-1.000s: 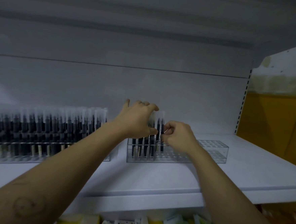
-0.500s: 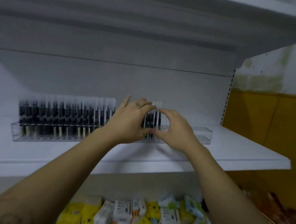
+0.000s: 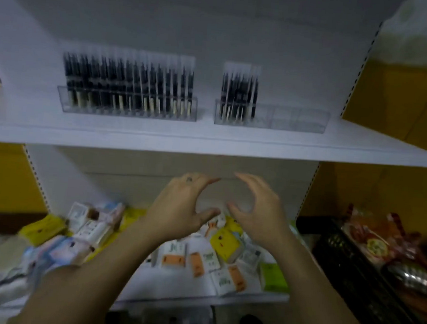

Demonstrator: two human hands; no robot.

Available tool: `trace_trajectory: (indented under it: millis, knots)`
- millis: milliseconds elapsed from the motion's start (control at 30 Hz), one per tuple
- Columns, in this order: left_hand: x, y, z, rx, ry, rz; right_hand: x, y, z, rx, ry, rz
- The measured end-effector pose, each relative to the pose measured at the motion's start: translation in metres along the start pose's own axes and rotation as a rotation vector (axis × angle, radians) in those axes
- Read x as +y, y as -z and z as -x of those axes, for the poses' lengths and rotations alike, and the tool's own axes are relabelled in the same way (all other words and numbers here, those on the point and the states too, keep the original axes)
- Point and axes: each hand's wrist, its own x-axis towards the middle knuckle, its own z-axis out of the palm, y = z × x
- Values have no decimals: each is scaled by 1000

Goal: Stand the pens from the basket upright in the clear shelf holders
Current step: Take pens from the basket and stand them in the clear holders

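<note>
Pens [image 3: 238, 92] stand upright at the left end of the right clear holder [image 3: 298, 119], their long axes vertical, while the rest of that holder, to the right, is seen empty. The left clear holder [image 3: 130, 113], beside it on the same shelf [image 3: 208, 142], is filled along its whole length. Both hands are held below the shelf edge and above the packets [image 3: 227, 241] on the lower shelf. The left hand [image 3: 181, 210] and the right hand [image 3: 257, 213] face each other, close but not touching, with fingers loosely spread, and nothing is gripped in either. The free slots are thus found above the hands and a little to the right, nearer the right hand than the left. A fresh pen is judged to be needed first. The basket cannot be identified with certainty, since only a dark crate [image 3: 347, 259] with orange packets at the lower right and a blurred dark shape [image 3: 161, 320] at the bottom edge are shown. Compared with half a second earlier, the hands have been drawn down and away from the right holder, where they had been placed about the standing pens. The pens have been left in place, and the view has been tipped downward, so that the shelf now sits high in it.
</note>
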Motion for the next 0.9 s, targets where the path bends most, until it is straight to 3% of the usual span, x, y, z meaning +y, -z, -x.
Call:
trace_trajectory:
  millis: [167,533,900]
  knots:
    - [-23,-73,47,-215,164,40,39,-64,50,-249,-174,14]
    - [-59,-182,123,-540,455,115,93,-163,111,-641,-341,-11]
    - [-75,-244,190,-771,905,434,140,-229,178,-1020,-503,-14]
